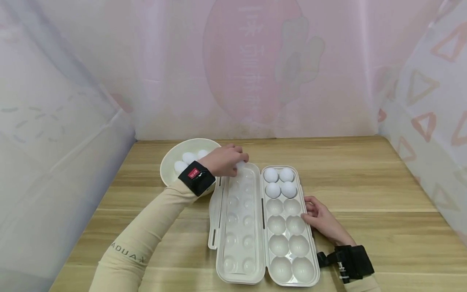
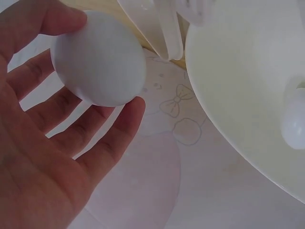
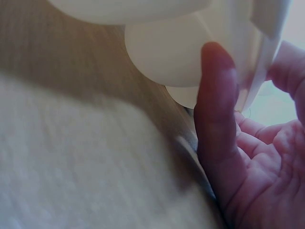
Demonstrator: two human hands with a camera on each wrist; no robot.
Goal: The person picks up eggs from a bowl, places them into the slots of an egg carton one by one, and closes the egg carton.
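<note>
Eggs first: your left hand sits left of centre in the head view, just above the top edge of the egg box's open lid, and its grip is curled round a white egg. In the left wrist view that egg fills the upper left of the frame, pinched between your thumb at the top and your fingertips below it. In the head view only a sliver of it peeps out past your knuckles.

Just left of that hand stands the cream bowl, with three more white eggs lying in it; your wristband covers its lower right rim. The bowl's pale wall also fills the right side of the left wrist view.

Lower, in the middle of the head view, the egg box lies open on the wooden desk. Its cupped tray is the right half, and four eggs fill the top two rows, two in each row. The cups below them are bare.

Your right hand rests on the desk against the right edge of the tray, about halfway down. Its grip is loose, the fingers lying nearly straight with their tips touching the tray's rim. In the right wrist view one finger stands up against the rounded undersides of the cups.
</note>
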